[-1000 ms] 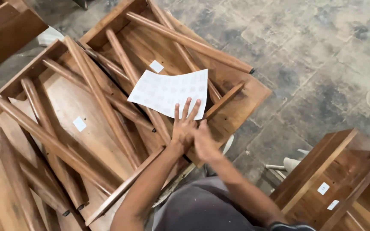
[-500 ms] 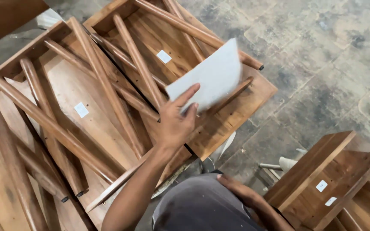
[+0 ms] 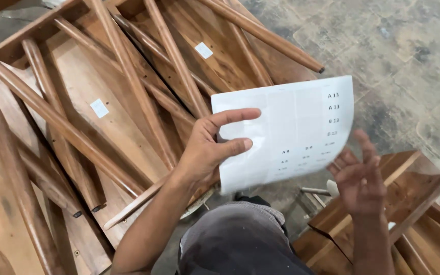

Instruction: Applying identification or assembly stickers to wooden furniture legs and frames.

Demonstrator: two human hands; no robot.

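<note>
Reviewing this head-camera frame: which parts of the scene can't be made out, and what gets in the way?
1. Head view: the right hand is motion-blurred, so whether its fingers touch the white sheet is unclear.
2. The floor and furniture behind the sheet are hidden by it.
3. The sheet's lower-left corner is covered by the left hand.
4. The upturned wooden tables are cut off by the top and left edges.
5. The wooden piece at lower right runs out of frame.

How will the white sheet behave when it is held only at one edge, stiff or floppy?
Probably floppy: the white sheet is gripped only at its left edge by the left hand, and its far side already curves. It looks thin and light, so a draught may lift it. Its surface seems glossy, so it might slide between the fingers.
</note>
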